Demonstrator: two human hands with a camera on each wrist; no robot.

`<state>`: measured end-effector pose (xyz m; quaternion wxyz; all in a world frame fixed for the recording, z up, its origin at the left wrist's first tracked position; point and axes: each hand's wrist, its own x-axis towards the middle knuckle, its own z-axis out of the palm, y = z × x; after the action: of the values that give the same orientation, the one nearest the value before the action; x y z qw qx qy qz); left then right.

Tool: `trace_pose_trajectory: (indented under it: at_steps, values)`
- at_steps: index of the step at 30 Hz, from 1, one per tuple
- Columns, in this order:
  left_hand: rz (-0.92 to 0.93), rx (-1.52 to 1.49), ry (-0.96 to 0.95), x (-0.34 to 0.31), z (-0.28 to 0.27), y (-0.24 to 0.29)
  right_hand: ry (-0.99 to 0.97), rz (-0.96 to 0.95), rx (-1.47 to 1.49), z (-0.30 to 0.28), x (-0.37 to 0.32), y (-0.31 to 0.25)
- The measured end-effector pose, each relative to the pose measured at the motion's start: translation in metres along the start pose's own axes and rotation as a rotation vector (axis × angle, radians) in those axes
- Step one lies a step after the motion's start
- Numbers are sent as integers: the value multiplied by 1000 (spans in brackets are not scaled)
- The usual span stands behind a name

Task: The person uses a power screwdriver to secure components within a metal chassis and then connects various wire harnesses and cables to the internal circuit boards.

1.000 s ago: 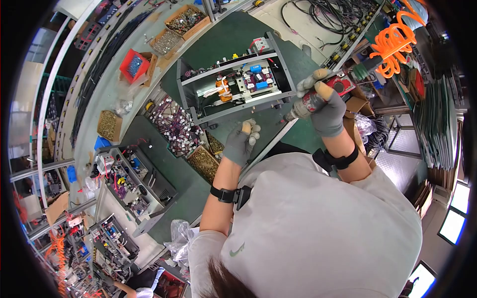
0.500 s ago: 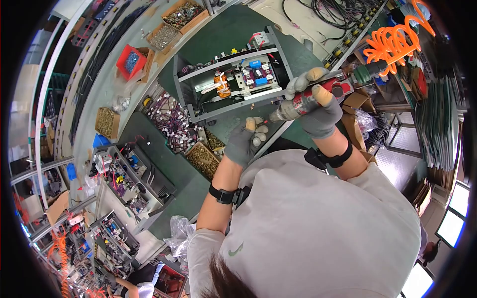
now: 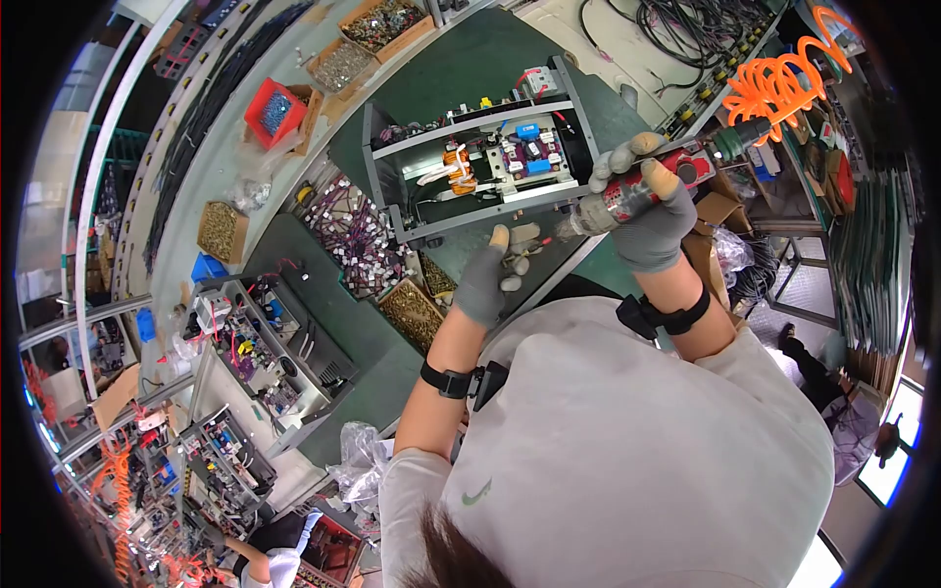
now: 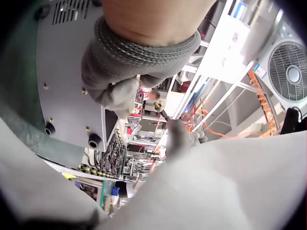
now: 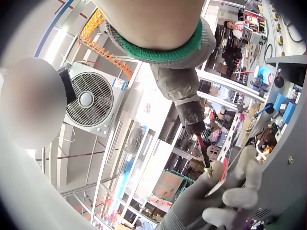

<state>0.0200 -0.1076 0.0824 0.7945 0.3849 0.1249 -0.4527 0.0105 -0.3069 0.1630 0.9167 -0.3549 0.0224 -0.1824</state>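
Observation:
In the head view my gloved right hand grips a red and grey pneumatic screwdriver, its bit pointing left. A small brass screw sits at the bit's tip in the right wrist view. My gloved left hand is close by the tip, its fingers bent and the tan thumb raised; in the left wrist view the screw shows right beside the thumb. I cannot tell whether the left fingers hold anything. Just beyond both hands stands an open grey metal housing with circuit boards, blue parts and an orange-wound coil inside.
An orange coiled hose runs to the screwdriver. Left of the housing lie a heap of wired connectors and a box of brass screws. A second open housing stands at lower left. Another person is at the far right.
The screwdriver has swung left to bring its bit to my left hand, then eased back slightly. The left fingers have spread somewhat. A person has come into view at the right.

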Motion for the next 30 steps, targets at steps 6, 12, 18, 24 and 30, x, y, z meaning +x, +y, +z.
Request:
trace_pose_trajectory:
  at_steps: [6, 12, 18, 24, 30]
  values:
    - [783, 1391, 663, 34, -13, 25, 17, -53, -40, -8, 21, -2]
    - [608, 1872, 486, 81, -46, 48, -14, -79, -120, -15, 45, 11]
    - [288, 2035, 506, 88, -38, 69, -10, -70, -193, -21, 70, 37]
    - [286, 2037, 309, 99, -53, 71, -6, 5, -223, -26, 82, 66]
    - [283, 2024, 270, 100, -52, 73, -64, 4, -268, -32, 84, 86]
